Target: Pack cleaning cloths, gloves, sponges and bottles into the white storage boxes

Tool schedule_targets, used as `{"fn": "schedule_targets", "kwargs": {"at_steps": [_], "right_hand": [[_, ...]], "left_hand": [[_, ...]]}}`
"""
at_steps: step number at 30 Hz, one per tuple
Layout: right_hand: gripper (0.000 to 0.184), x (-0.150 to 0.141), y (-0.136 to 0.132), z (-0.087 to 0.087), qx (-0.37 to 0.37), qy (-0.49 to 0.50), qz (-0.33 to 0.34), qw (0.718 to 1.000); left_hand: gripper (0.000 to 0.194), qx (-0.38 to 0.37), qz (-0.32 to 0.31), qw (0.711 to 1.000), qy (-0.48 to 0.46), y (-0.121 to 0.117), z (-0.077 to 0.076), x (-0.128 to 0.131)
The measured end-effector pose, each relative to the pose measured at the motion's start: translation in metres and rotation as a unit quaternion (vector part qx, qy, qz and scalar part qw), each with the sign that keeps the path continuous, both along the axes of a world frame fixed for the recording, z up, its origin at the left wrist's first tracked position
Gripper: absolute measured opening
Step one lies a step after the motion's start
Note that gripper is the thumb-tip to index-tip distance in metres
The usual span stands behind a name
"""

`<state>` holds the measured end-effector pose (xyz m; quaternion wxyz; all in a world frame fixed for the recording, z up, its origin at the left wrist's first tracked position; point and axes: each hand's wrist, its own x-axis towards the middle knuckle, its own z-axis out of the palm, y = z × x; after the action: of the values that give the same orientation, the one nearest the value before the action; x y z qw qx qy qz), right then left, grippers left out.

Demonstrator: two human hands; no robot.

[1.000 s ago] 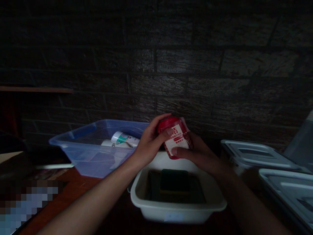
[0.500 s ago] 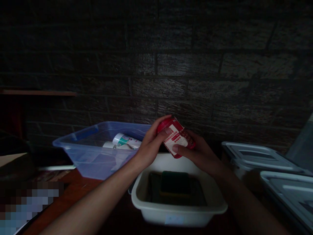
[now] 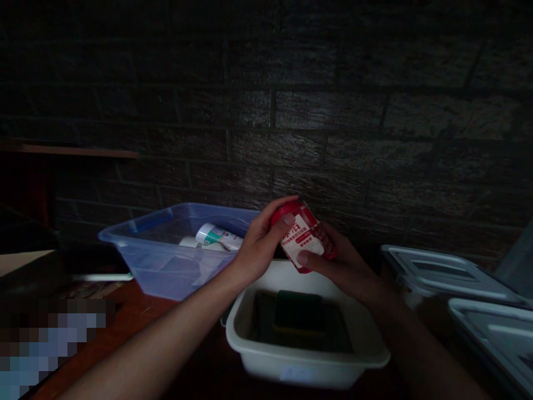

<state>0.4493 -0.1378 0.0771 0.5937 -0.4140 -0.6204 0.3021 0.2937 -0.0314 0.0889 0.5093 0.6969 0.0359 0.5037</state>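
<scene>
A red jar [image 3: 300,236] with a white printed label is held tilted between both my hands, above the back of a white basin [image 3: 245,355]. My left hand [image 3: 266,236] wraps around its red upper end, thumb on the label. My right hand [image 3: 333,255] grips the lower end from the right, its thumb also on the label. Inside the basin lies a sponge [image 3: 298,311] with a dark green top and a yellowish lower layer. The fingers behind the jar are hidden.
Left of the basin stands a translucent blue bin [image 3: 154,272] holding white bottles, one white and teal [image 3: 219,236]. Two lidded boxes, a farther one [image 3: 445,266] and a nearer one [image 3: 495,328], stand at the right. Behind everything rises a dark brick wall [image 3: 258,122].
The view has shifted slightly, so the bin and wall appear a little farther right. Both hands keep hold of the jar, which has barely turned, showing slightly more of its label.
</scene>
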Motion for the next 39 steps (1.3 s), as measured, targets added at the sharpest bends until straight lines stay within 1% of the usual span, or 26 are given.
{"fn": "schedule_targets", "kwargs": {"at_steps": [3, 5, 7, 10, 13, 16, 18, 20, 22, 24, 26, 28, 32, 36, 39], "right_hand": [[0.051, 0.001, 0.000, -0.001, 0.007, 0.068, 0.065, 0.996], [0.046, 0.003, 0.003, -0.003, 0.012, 0.108, 0.083, 0.991], [0.044, 0.005, 0.006, -0.005, 0.015, 0.106, 0.056, 0.993], [0.044, 0.007, 0.010, -0.007, 0.038, 0.078, 0.004, 0.996], [0.042, 0.009, 0.010, -0.007, 0.052, 0.062, -0.021, 0.996], [0.044, 0.007, 0.007, -0.003, 0.054, 0.025, -0.049, 0.997], [0.048, 0.006, 0.004, -0.001, 0.054, 0.009, -0.057, 0.997], [0.051, 0.004, 0.003, 0.001, 0.051, 0.015, -0.065, 0.996], [0.052, 0.004, 0.003, 0.000, 0.051, 0.036, -0.083, 0.995], [0.054, 0.004, 0.004, -0.001, 0.050, 0.069, -0.098, 0.991], [0.056, 0.006, 0.006, -0.002, 0.043, 0.110, -0.094, 0.989], [0.055, 0.007, 0.008, -0.003, 0.028, 0.137, -0.071, 0.988], [0.046, 0.007, 0.009, -0.003, 0.017, 0.145, -0.036, 0.989], [0.037, 0.004, 0.009, -0.002, 0.034, 0.143, -0.046, 0.988], [0.033, 0.004, 0.009, -0.002, 0.044, 0.139, -0.066, 0.987]], "left_hand": [[0.042, 0.009, 0.011, 1.000, -0.012, 0.000, 0.000, 0.000], [0.042, 0.011, 0.009, 1.000, -0.018, -0.001, -0.001, 0.000], [0.043, 0.005, -0.003, 1.000, -0.018, -0.002, -0.001, 0.001], [0.046, -0.022, -0.026, 0.999, -0.010, -0.005, -0.001, 0.002], [0.048, -0.062, -0.060, 0.996, -0.003, -0.006, 0.001, -0.001], [0.047, -0.088, -0.090, 0.992, 0.031, -0.005, 0.005, -0.007], [0.050, -0.078, -0.090, 0.990, 0.069, -0.004, 0.008, -0.010], [0.052, -0.060, -0.079, 0.991, 0.094, -0.004, 0.011, -0.013], [0.053, -0.050, -0.075, 0.991, 0.097, -0.005, 0.012, -0.013], [0.050, -0.055, -0.078, 0.992, 0.080, -0.006, 0.012, -0.012], [0.049, -0.065, -0.085, 0.992, 0.063, -0.007, 0.011, -0.010], [0.050, -0.071, -0.089, 0.992, 0.049, -0.007, 0.009, -0.009], [0.052, -0.060, -0.092, 0.993, 0.041, -0.006, 0.006, -0.006], [0.053, -0.054, -0.093, 0.993, 0.051, -0.007, 0.005, -0.007], [0.054, -0.079, -0.101, 0.989, 0.072, -0.008, 0.007, -0.009]]}}
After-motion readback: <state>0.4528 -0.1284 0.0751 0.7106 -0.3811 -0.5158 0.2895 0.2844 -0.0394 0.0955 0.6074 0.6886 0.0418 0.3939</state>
